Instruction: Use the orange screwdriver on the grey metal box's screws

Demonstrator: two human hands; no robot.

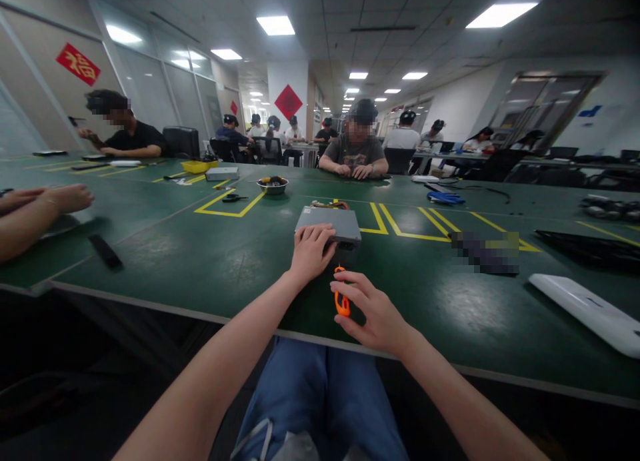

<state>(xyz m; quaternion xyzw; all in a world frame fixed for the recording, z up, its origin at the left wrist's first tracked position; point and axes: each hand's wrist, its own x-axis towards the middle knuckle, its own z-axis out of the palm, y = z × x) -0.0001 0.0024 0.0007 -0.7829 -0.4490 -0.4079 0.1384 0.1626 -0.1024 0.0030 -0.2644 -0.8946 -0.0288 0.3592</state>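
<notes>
Left hand: The left hand lies palm down on the grey metal box, fingers loosely curved over its near end, resting on it rather than clearly gripping.

Right hand: The right hand is curled around an orange plastic tool, thumb and fingers closed on it, with the tool's top end poking up.

Box: It sits flat on the green bench at 12 o'clock, with red and yellow wires at its far edge.

Tool: It is at about 12 o'clock, just short of the box's near end. I cannot tell whether they touch.

Nearby: A steel bowl of small parts and black scissors lie at 11 o'clock. A long white panel lies at 3 o'clock, and a black strip at 10 o'clock.

Others: Another person's forearm and hand rest at 9 o'clock. A person across the bench sits at 12 o'clock.

Risk: The tool is so near the left hand that a slip could nick the fingers or scratch the box. A light hold on the box could let it slide, tugging the wires. A loose grip near the bench edge could drop the tool.
</notes>
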